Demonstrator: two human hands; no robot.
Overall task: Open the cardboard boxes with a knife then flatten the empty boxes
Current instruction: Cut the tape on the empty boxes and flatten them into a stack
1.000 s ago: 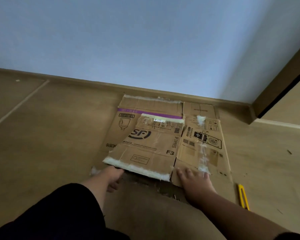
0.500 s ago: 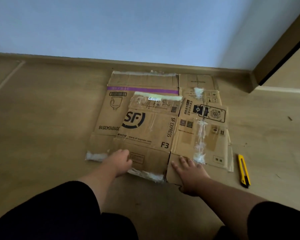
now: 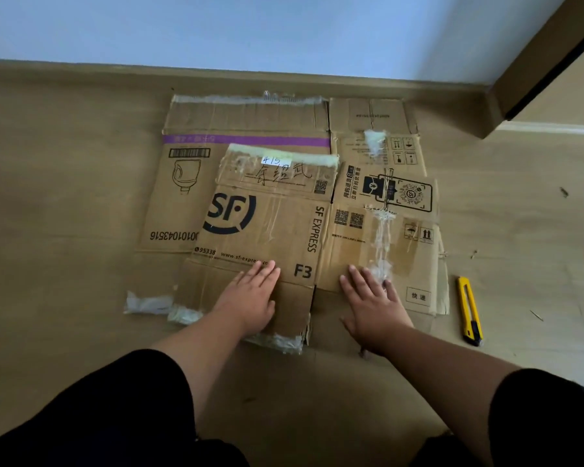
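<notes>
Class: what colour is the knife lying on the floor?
Yellow with black trim, the knife; head view.

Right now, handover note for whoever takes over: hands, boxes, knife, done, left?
Left hand: open, flat on the SF Express box.
Right hand: open, pressing the same box's right panel.
SF Express box lies flattened on top of another flattened box, on the floor by the wall.
Yellow knife: on the floor, right of the stack, untouched.
Done: both boxes cut open and flat.
Left: no unopened box in view.
</notes>
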